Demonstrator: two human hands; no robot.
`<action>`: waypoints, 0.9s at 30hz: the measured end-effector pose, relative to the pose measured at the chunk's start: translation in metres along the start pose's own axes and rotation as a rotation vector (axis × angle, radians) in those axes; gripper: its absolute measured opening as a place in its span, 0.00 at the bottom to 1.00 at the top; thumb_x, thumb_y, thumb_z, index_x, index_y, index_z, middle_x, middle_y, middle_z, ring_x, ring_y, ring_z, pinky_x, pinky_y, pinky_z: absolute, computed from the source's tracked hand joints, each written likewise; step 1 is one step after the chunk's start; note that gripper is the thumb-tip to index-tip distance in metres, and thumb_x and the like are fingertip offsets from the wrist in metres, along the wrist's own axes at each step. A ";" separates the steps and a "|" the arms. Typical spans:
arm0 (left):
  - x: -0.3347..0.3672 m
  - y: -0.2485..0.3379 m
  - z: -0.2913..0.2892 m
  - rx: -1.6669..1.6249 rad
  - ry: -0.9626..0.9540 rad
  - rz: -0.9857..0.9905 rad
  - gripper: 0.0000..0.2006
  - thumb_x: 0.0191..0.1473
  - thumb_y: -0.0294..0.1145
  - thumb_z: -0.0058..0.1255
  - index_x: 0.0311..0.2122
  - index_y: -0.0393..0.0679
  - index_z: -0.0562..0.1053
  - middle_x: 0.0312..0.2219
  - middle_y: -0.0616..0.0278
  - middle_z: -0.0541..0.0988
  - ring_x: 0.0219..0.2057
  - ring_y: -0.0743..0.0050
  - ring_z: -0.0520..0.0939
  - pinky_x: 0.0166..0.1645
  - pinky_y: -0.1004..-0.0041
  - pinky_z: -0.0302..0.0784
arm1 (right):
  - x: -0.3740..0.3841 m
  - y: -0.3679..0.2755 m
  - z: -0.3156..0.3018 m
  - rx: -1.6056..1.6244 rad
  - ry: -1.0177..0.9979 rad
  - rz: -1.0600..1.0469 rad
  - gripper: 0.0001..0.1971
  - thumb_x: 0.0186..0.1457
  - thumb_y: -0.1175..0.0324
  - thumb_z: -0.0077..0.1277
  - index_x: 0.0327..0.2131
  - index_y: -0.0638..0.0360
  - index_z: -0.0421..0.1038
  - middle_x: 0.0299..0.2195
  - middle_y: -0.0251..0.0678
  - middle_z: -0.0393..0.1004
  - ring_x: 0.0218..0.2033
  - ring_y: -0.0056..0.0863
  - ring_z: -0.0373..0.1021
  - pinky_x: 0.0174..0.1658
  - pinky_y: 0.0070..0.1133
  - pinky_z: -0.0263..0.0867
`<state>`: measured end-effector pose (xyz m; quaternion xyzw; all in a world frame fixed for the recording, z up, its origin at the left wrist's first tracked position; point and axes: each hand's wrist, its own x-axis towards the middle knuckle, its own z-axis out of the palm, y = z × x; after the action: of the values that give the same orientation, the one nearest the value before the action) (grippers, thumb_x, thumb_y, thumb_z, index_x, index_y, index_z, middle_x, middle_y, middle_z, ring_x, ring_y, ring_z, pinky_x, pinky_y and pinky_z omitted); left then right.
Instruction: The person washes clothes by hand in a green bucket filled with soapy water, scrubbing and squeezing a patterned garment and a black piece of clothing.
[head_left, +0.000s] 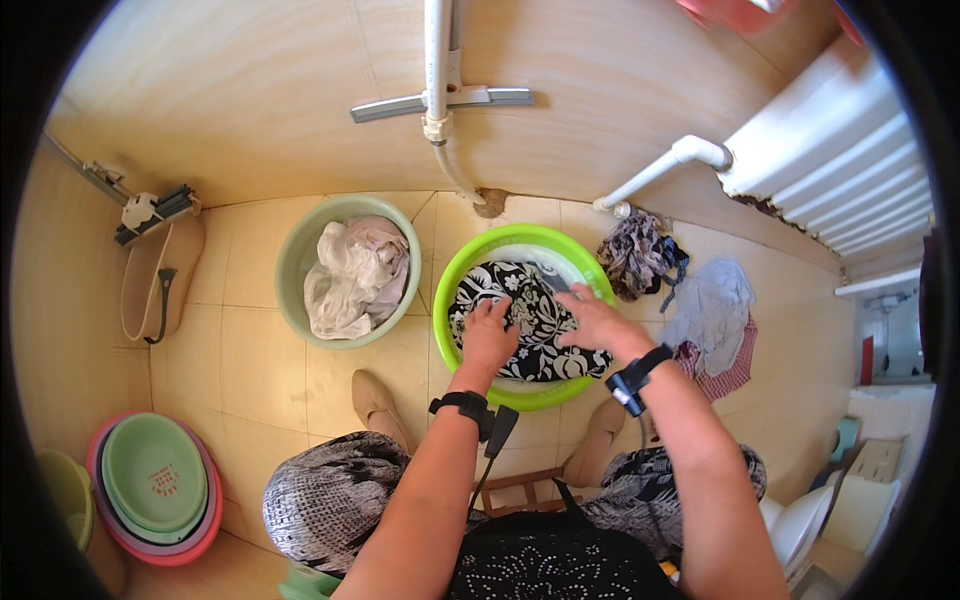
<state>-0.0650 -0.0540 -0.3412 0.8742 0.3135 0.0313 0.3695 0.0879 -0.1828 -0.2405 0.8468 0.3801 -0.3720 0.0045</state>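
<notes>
A bright green basin [443, 345] with a pale inside stands on the floor before me. In it lies a black cloth with a white floral pattern [535, 335], bunched up and reaching over the rim at the lower right. My left hand [489, 338] rests on the left part of this cloth, fingers spread. Over its right side is my right hand [602, 325], thumb and fingers apart; whether it touches the fabric I cannot tell. Neither hand grips anything. Each wrist wears a black strap with a small device.
A pale green basin [287, 290] holds white laundry [350, 280]. Right of the bright basin lie a dark patterned garment [635, 255] and a grey-blue cloth [712, 310]. Stacked basins [155, 470] and a beige bucket [150, 285] stand left. White pipes and a radiator [830, 150] line the walls.
</notes>
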 end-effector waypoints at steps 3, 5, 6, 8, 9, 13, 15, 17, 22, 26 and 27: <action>-0.015 0.003 0.009 0.143 -0.099 -0.005 0.30 0.43 0.38 0.58 0.55 0.58 0.65 0.58 0.53 0.61 0.60 0.45 0.57 0.61 0.51 0.52 | 0.021 0.002 0.036 -0.082 -0.087 -0.023 0.46 0.39 0.56 0.64 0.62 0.44 0.50 0.64 0.48 0.41 0.61 0.49 0.49 0.61 0.32 0.54; -0.024 -0.011 0.021 0.296 -0.193 -0.045 0.30 0.44 0.40 0.57 0.56 0.63 0.65 0.60 0.56 0.56 0.62 0.45 0.51 0.62 0.45 0.45 | 0.038 -0.002 0.065 -0.099 -0.103 -0.041 0.49 0.39 0.55 0.64 0.63 0.42 0.46 0.64 0.47 0.39 0.61 0.52 0.48 0.60 0.35 0.54; -0.027 -0.017 0.027 0.293 -0.194 -0.056 0.30 0.44 0.40 0.57 0.56 0.63 0.65 0.60 0.56 0.56 0.62 0.45 0.51 0.62 0.45 0.45 | 0.042 -0.002 0.074 -0.099 -0.102 -0.051 0.49 0.39 0.54 0.64 0.63 0.41 0.45 0.64 0.47 0.38 0.61 0.53 0.47 0.60 0.37 0.55; -0.030 -0.025 0.038 0.328 -0.277 -0.109 0.31 0.44 0.42 0.56 0.56 0.61 0.64 0.60 0.56 0.56 0.62 0.44 0.52 0.63 0.47 0.46 | 0.051 0.000 0.094 -0.075 -0.100 -0.047 0.49 0.39 0.54 0.65 0.62 0.38 0.44 0.64 0.46 0.39 0.61 0.55 0.46 0.57 0.41 0.57; -0.029 -0.027 0.043 0.347 -0.314 -0.125 0.32 0.45 0.44 0.55 0.58 0.61 0.62 0.60 0.56 0.57 0.62 0.45 0.52 0.63 0.47 0.46 | 0.052 0.001 0.100 -0.103 -0.098 -0.046 0.50 0.38 0.53 0.65 0.62 0.38 0.44 0.64 0.46 0.39 0.61 0.56 0.46 0.57 0.41 0.57; -0.014 -0.019 0.051 0.156 -0.486 -0.305 0.34 0.45 0.47 0.55 0.60 0.58 0.61 0.59 0.53 0.58 0.60 0.46 0.57 0.62 0.49 0.51 | 0.066 0.008 0.112 -0.139 -0.171 0.018 0.50 0.39 0.52 0.64 0.63 0.40 0.43 0.63 0.46 0.41 0.61 0.56 0.46 0.58 0.40 0.57; -0.009 -0.030 0.058 0.065 -0.487 -0.338 0.35 0.45 0.47 0.55 0.60 0.56 0.60 0.59 0.52 0.59 0.60 0.46 0.58 0.62 0.52 0.52 | 0.073 0.008 0.116 -0.129 -0.220 0.035 0.50 0.40 0.52 0.64 0.63 0.41 0.42 0.63 0.48 0.41 0.62 0.55 0.44 0.58 0.39 0.56; -0.007 -0.028 0.062 0.025 -0.411 -0.332 0.33 0.45 0.46 0.55 0.58 0.48 0.63 0.54 0.47 0.67 0.55 0.47 0.67 0.59 0.61 0.60 | 0.080 0.011 0.121 -0.123 -0.108 0.021 0.41 0.40 0.56 0.63 0.56 0.47 0.51 0.58 0.48 0.52 0.54 0.54 0.57 0.51 0.39 0.63; 0.008 -0.025 0.054 -0.310 0.049 -0.447 0.16 0.47 0.36 0.53 0.42 0.43 0.76 0.37 0.46 0.78 0.38 0.51 0.80 0.43 0.64 0.75 | 0.112 0.039 0.149 0.041 0.283 0.057 0.24 0.43 0.71 0.56 0.45 0.53 0.59 0.48 0.52 0.63 0.43 0.53 0.67 0.43 0.38 0.67; 0.023 -0.035 0.051 -0.734 0.323 -0.550 0.20 0.51 0.41 0.52 0.49 0.48 0.72 0.45 0.54 0.75 0.45 0.62 0.76 0.47 0.69 0.72 | 0.128 0.039 0.142 0.283 0.511 0.221 0.23 0.43 0.79 0.49 0.47 0.59 0.62 0.44 0.48 0.67 0.40 0.47 0.69 0.43 0.31 0.66; 0.028 -0.029 0.051 -0.991 0.330 -0.597 0.22 0.53 0.46 0.50 0.51 0.49 0.70 0.48 0.56 0.73 0.48 0.66 0.74 0.48 0.70 0.71 | 0.130 0.044 0.136 0.772 0.371 0.158 0.24 0.43 0.77 0.51 0.47 0.62 0.64 0.44 0.49 0.69 0.39 0.41 0.70 0.46 0.27 0.64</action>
<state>-0.0430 -0.0542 -0.4023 0.4556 0.5467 0.2037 0.6723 0.0876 -0.1701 -0.4337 0.8654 0.1414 -0.3267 -0.3525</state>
